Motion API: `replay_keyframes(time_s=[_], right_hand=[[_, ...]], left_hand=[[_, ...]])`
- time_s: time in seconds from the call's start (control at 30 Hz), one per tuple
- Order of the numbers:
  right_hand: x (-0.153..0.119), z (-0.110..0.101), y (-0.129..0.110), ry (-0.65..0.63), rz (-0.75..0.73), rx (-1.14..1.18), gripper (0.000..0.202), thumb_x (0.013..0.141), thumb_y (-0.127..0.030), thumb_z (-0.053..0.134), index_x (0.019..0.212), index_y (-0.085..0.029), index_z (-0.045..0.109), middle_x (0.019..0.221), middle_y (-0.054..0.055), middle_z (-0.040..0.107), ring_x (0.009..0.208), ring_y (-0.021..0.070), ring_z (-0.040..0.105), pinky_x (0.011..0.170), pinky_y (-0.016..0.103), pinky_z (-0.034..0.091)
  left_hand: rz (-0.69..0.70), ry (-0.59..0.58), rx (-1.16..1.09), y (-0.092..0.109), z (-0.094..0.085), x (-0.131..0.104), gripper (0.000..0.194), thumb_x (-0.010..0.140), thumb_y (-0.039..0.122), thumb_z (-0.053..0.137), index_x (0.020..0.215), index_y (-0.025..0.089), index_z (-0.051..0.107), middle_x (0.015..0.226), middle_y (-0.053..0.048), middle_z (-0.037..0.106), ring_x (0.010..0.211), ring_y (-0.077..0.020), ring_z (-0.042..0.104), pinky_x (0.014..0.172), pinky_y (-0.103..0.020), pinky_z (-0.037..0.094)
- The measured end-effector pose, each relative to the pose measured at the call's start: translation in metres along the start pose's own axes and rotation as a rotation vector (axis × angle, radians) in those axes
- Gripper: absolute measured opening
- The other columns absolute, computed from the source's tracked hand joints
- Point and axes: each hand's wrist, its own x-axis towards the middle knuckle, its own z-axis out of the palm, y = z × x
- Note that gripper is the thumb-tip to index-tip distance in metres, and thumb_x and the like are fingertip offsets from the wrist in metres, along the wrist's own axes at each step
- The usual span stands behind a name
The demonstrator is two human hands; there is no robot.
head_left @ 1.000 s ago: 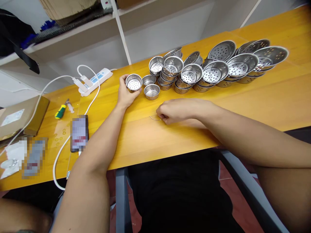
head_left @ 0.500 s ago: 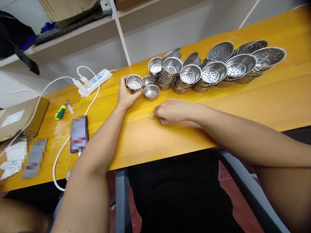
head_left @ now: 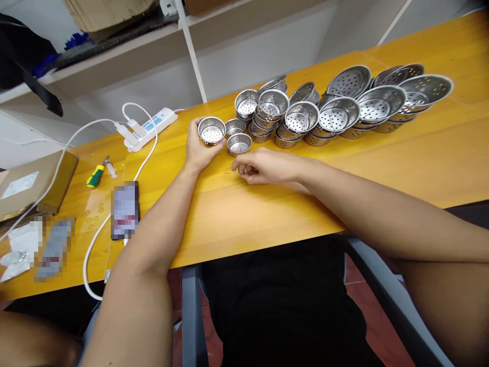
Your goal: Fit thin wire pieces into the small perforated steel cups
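My left hand (head_left: 199,152) is wrapped round a small perforated steel cup (head_left: 212,133), fingers on its far left side and thumb along its near side. To the right of it stand two more small cups: a near one (head_left: 239,146) and one behind (head_left: 235,127). My right hand (head_left: 263,165) is closed in a pinch just in front of the near cup. From its fingertips a thin, wire-like strand (head_left: 230,174) sticks out to the left, too fine to make out fully.
Stacked perforated steel bowls (head_left: 300,120), larger towards the right, line the back of the yellow table (head_left: 244,224). A white power strip (head_left: 153,130) with cables, a green-yellow screwdriver (head_left: 96,175), a phone (head_left: 125,209) and a cardboard box (head_left: 34,183) are on the left.
My right hand has moved left and slightly away from me, towards the near cup, bringing the thin strand along. My left hand keeps hold of the cup in nearly the same place.
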Motion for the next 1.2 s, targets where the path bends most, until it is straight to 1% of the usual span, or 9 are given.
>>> replay_keyframes(time_s=[0.07,0.23,0.4,0.53,0.67,0.8,0.97,1.1,1.2], right_hand=[[0.001,0.002,0.004,0.087,-0.038,0.069,0.032,0.093,-0.018,0.07,0.125,-0.02,0.076,0.093,0.0,0.076,0.079,0.0177,0.067,0.079,0.031,0.053],[0.001,0.003,0.01,0.254,0.048,0.238,0.015,0.099,-0.037,0.075,0.104,-0.023,0.073,0.083,0.001,0.073,0.074,0.0198,0.069,0.073,0.034,0.055],[0.003,0.003,0.013,0.287,0.099,0.417,0.036,0.102,-0.057,0.084,0.109,-0.026,0.069,0.079,-0.003,0.068,0.064,0.0189,0.066,0.065,0.035,0.056],[0.006,0.003,0.009,0.39,0.072,0.409,0.045,0.1,-0.064,0.088,0.111,-0.025,0.067,0.078,-0.003,0.065,0.067,0.0179,0.06,0.067,0.034,0.05],[0.008,0.001,0.006,0.511,0.117,0.369,0.049,0.104,-0.074,0.082,0.106,-0.027,0.066,0.075,-0.001,0.065,0.068,0.0201,0.06,0.068,0.036,0.05],[0.005,-0.003,0.009,0.631,0.185,0.229,0.041,0.108,-0.066,0.074,0.118,-0.027,0.074,0.08,0.002,0.064,0.074,0.0244,0.061,0.072,0.039,0.053],[0.001,-0.007,0.013,0.652,0.206,0.081,0.036,0.109,-0.047,0.069,0.128,-0.021,0.086,0.087,0.004,0.069,0.082,0.0252,0.064,0.079,0.039,0.055],[0.002,-0.006,0.018,0.674,0.177,0.043,0.034,0.107,-0.038,0.07,0.122,-0.017,0.092,0.085,0.003,0.07,0.078,0.0221,0.062,0.078,0.037,0.052],[0.005,-0.003,0.023,0.727,0.145,0.013,0.032,0.104,-0.034,0.071,0.117,-0.016,0.094,0.079,0.002,0.068,0.073,0.0196,0.058,0.075,0.036,0.048]], left_hand=[[0.022,0.032,0.01,0.001,-0.001,0.001,0.102,0.075,0.081,0.108,0.148,0.032,0.056,0.149,-0.01,0.067,0.147,-0.0372,0.072,0.139,-0.064,0.056],[0.012,0.049,0.075,0.005,-0.002,0.003,0.092,0.07,0.08,0.111,0.132,0.029,0.065,0.139,-0.009,0.07,0.15,-0.0405,0.071,0.144,-0.07,0.053],[-0.055,0.006,0.011,0.002,0.003,0.0,0.1,0.074,0.085,0.107,0.143,0.03,0.06,0.144,-0.009,0.076,0.151,-0.0383,0.076,0.143,-0.068,0.055],[-0.051,-0.011,-0.018,0.0,0.005,-0.001,0.108,0.072,0.088,0.107,0.149,0.032,0.056,0.152,-0.011,0.075,0.157,-0.0406,0.073,0.145,-0.067,0.054],[0.01,-0.016,-0.053,0.011,0.008,-0.002,0.1,0.083,0.088,0.099,0.153,0.033,0.054,0.153,-0.011,0.074,0.158,-0.0398,0.073,0.144,-0.067,0.055],[0.044,-0.075,-0.067,0.035,0.018,-0.008,0.091,0.089,0.085,0.096,0.153,0.033,0.057,0.151,-0.01,0.079,0.15,-0.0375,0.08,0.139,-0.065,0.061],[0.045,-0.16,-0.053,0.061,0.03,-0.016,0.089,0.086,0.08,0.101,0.151,0.033,0.061,0.153,-0.009,0.08,0.149,-0.0391,0.081,0.135,-0.067,0.065],[0.122,-0.2,-0.117,0.062,0.036,-0.017,0.091,0.09,0.087,0.093,0.155,0.033,0.058,0.158,-0.01,0.078,0.15,-0.0372,0.08,0.133,-0.062,0.066],[0.181,-0.232,-0.132,0.052,0.039,-0.016,0.104,0.085,0.091,0.096,0.16,0.031,0.055,0.16,-0.013,0.076,0.15,-0.0371,0.08,0.133,-0.059,0.065]])
